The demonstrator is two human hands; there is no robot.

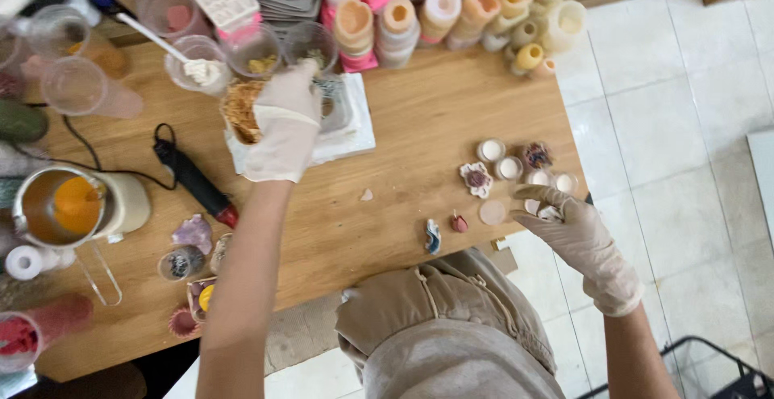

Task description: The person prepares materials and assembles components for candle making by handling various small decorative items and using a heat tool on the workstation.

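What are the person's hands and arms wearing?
Both hands wear thin, pale cream disposable gloves, a bit wrinkled, ending at the wrists: the left hand and the right hand. Above the gloves the forearms are bare, with no sleeves, watch or bracelets showing.

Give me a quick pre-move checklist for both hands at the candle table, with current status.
1. Left hand gloved and gripping the cup of dried orange bits: ok.
2. That cup is upright: cannot tell, the hand hides most of it.
3. Right hand gloved, holding a small white piece at the table edge: ok.
4. Small round moulds upright on the wooden table: ok.
5. Black tool and its cord lie apart from both hands: ok.
6. Metal pitcher of orange wax upright: ok.
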